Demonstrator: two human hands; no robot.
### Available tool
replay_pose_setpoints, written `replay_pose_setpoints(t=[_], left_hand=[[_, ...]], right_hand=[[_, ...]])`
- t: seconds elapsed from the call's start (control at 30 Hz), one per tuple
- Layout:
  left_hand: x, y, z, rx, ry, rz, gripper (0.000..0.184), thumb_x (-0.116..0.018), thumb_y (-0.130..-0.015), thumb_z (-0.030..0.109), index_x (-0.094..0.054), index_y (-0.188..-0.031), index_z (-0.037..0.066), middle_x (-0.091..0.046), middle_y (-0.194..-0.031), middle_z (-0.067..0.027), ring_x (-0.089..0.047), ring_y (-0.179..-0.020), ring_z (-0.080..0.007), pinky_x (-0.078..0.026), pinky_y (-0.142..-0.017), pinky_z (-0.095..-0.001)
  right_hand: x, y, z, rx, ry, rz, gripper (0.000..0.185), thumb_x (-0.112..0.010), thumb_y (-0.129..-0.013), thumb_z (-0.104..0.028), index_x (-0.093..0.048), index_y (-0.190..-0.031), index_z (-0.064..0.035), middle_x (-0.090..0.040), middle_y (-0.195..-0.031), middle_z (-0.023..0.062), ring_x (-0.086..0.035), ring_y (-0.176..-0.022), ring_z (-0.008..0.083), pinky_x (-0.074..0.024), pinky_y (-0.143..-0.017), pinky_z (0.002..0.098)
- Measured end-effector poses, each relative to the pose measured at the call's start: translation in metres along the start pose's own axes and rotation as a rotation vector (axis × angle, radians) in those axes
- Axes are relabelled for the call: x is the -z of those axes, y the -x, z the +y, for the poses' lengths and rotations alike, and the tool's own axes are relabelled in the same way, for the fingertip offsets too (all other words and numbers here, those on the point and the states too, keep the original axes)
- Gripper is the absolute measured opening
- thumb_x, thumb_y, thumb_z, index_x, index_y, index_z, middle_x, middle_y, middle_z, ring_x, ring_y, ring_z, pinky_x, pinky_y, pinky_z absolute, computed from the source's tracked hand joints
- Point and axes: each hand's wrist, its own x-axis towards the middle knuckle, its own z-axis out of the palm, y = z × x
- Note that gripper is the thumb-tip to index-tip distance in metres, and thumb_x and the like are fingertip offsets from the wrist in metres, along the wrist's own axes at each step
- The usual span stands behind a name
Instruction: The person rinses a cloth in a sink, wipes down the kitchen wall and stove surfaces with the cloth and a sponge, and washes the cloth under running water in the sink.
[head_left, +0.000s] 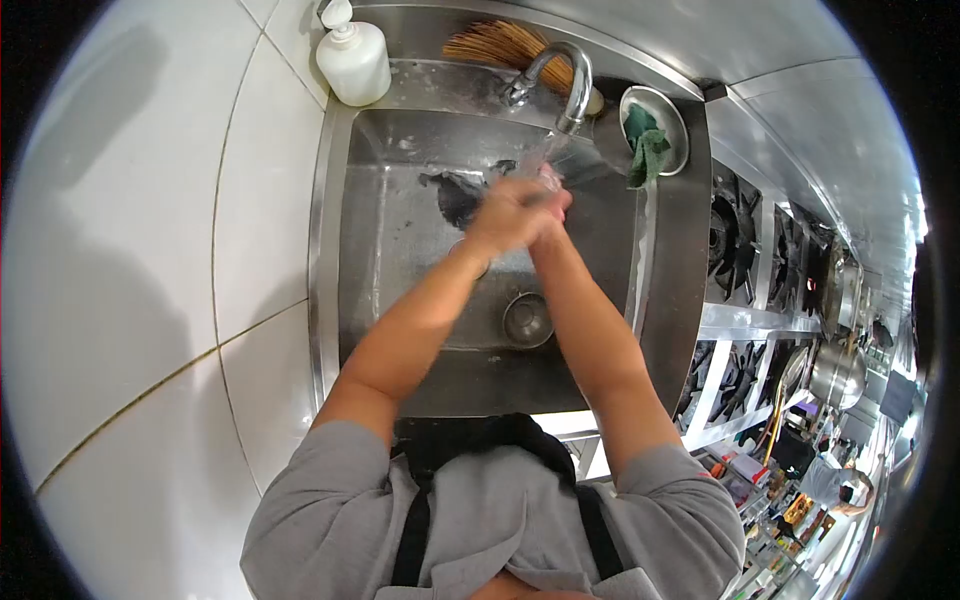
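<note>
Both my hands are together in the metal sink [590, 375], under water running from the curved tap [580, 90]. My left hand [508, 212] lies over and against my right hand [552, 197]. Motion blur and splashing hide the fingers of both, and I cannot make out any object between them. A dark, ragged-edged patch or piece of material [455, 198] is on the sink bottom, left of my hands. Nearer to me, a small round metal bowl or strainer [528, 320] sits in the sink, below my right wrist.
A white pump bottle [354, 65] stands at the sink's back left corner. Behind the tap lies a straw brush [495, 42]. On the right ledge, a metal bowl [678, 110] holds a green cloth [646, 145]. Stove burners [735, 235] line the right; farther off is another person [835, 485].
</note>
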Motion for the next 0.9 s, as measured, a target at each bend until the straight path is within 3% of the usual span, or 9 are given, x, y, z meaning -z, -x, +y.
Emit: replay_pose_setpoints(t=[0.13, 0.2, 0.3, 0.4, 0.47, 0.57, 0.77, 0.83, 0.9], left_hand=[[-0.002, -0.005, -0.019, -0.288, -0.660, 0.453, 0.038, -0.065, -0.087, 0.030, -0.061, -0.060, 0.003, -0.061, -0.062, -0.0180, -0.061, -0.061, -0.0356, -0.047, -0.057, -0.0428], [0.042, -0.018, -0.054, -0.097, -0.768, 0.666, 0.039, -0.063, -0.087, 0.029, -0.058, -0.055, 0.007, -0.058, -0.058, -0.0193, -0.055, -0.049, -0.0397, -0.042, -0.046, -0.0480], [0.022, -0.007, -0.067, -0.189, -0.736, 0.665, 0.039, -0.064, -0.086, 0.030, -0.058, -0.055, 0.008, -0.057, -0.056, -0.0198, -0.057, -0.049, -0.0376, -0.043, -0.048, -0.0463], [-0.020, 0.003, -0.045, -0.494, -0.607, 0.608, 0.031, -0.065, -0.085, 0.026, -0.060, -0.061, 0.007, -0.058, -0.059, -0.0199, -0.059, -0.053, -0.0371, -0.044, -0.050, -0.0445], [0.022, 0.000, -0.065, -0.426, -0.709, 0.558, 0.032, -0.063, -0.087, 0.028, -0.063, -0.067, 0.003, -0.061, -0.064, -0.0201, -0.061, -0.057, -0.0374, -0.046, -0.053, -0.0430], [0.105, -0.019, -0.085, 0.387, -1.118, 0.323, 0.049, -0.061, -0.090, 0.044, -0.065, -0.071, -0.001, -0.062, -0.069, -0.0216, -0.062, -0.061, -0.0340, -0.049, -0.060, -0.0399], [0.060, -0.017, -0.025, 0.363, -0.383, -0.139, 0.055, -0.066, -0.084, 0.052, -0.072, -0.090, -0.002, -0.069, -0.082, -0.0223, -0.067, -0.079, -0.0347, -0.050, -0.077, -0.0393], [0.058, -0.011, -0.062, 0.241, -0.279, -0.166, 0.047, -0.069, -0.085, 0.044, -0.070, -0.094, -0.002, -0.070, -0.087, -0.0145, -0.062, -0.081, -0.0224, -0.050, -0.078, -0.0350], [0.066, -0.007, -0.085, 0.112, -0.178, -0.190, 0.040, -0.072, -0.086, 0.035, -0.069, -0.098, -0.003, -0.071, -0.091, -0.0068, -0.057, -0.083, -0.0102, -0.049, -0.079, -0.0307]], right_hand=[[0.040, -0.103, 0.060, 0.524, 0.206, -0.674, 0.040, -0.053, -0.094, -0.036, -0.059, -0.119, -0.0057, -0.065, -0.109, 0.0107, -0.062, -0.099, 0.0238, -0.0480, -0.089, 0.0415], [-0.050, 0.041, 0.027, 0.112, 0.298, -0.046, 0.038, -0.048, -0.099, -0.037, -0.060, -0.118, -0.0067, -0.065, -0.104, 0.0078, -0.062, -0.094, 0.0228, -0.0505, -0.080, 0.0398], [0.009, -0.045, 0.038, 0.287, 0.438, -0.342, 0.036, -0.048, -0.099, -0.034, -0.060, -0.117, -0.0052, -0.064, -0.098, 0.0066, -0.060, -0.090, 0.0217, -0.0500, -0.078, 0.0380], [0.078, -0.130, 0.043, 0.400, 0.285, -0.827, 0.036, -0.045, -0.099, -0.033, -0.057, -0.116, -0.0036, -0.059, -0.088, 0.0016, -0.056, -0.082, 0.0184, -0.0488, -0.082, 0.0380], [0.052, -0.120, 0.042, 0.128, 0.071, -0.528, 0.033, -0.052, -0.097, -0.027, -0.060, -0.112, 0.0023, -0.063, -0.091, 0.0073, -0.058, -0.084, 0.0180, -0.0491, -0.076, 0.0337], [-0.023, 0.059, 0.004, 0.155, 0.391, -0.216, 0.038, -0.058, -0.094, -0.029, -0.059, -0.117, 0.0018, -0.063, -0.101, 0.0099, -0.060, -0.095, 0.0196, -0.0483, -0.083, 0.0316], [0.012, 0.026, -0.023, 1.059, 1.761, -0.450, 0.063, -0.073, -0.076, -0.039, -0.059, -0.122, 0.0023, -0.068, -0.100, 0.0221, -0.065, -0.096, 0.0382, -0.0506, -0.082, 0.0448], [-0.023, 0.054, -0.047, 0.530, 2.000, -0.436, 0.053, -0.073, -0.075, -0.037, -0.066, -0.113, -0.0009, -0.070, -0.090, 0.0203, -0.067, -0.089, 0.0387, -0.0512, -0.078, 0.0445], [-0.021, 0.066, -0.059, 0.781, 2.040, -0.399, 0.038, -0.070, -0.076, -0.027, -0.070, -0.099, 0.0033, -0.071, -0.084, 0.0167, -0.069, -0.079, 0.0355, -0.0523, -0.073, 0.0417]])
